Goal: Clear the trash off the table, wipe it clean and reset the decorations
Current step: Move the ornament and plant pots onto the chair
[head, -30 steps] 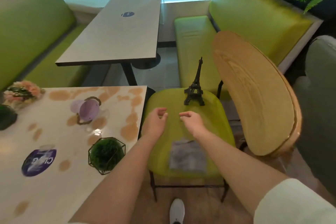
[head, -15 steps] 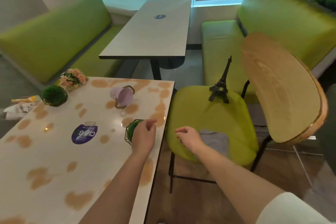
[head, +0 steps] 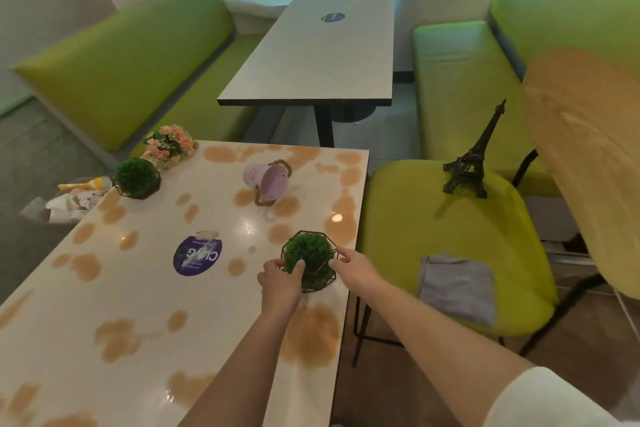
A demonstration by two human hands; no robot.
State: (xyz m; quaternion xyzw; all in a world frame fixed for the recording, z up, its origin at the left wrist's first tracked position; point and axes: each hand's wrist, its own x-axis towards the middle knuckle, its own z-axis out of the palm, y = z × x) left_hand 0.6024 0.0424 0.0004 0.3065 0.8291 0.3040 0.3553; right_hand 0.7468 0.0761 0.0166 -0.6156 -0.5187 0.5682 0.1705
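- The table is a big flat rectangle, white and shiny, with many round tan blotches all over it
- The chair beside the table has a smooth, soft-looking lime green seat and a curved wooden back
- A flat grey cloth lies on the seat, near the front
- A dark little tower model stands upright at the back of the seat
- A round purple sticker on the table has white letters, too blurry to read fully
- A small purple bucket lies tipped on its side
- The near plant ball is fuzzy green inside a black wire cage, near the table's right edge
- The left hand grips its left side; the right hand touches its right side with bent fingers
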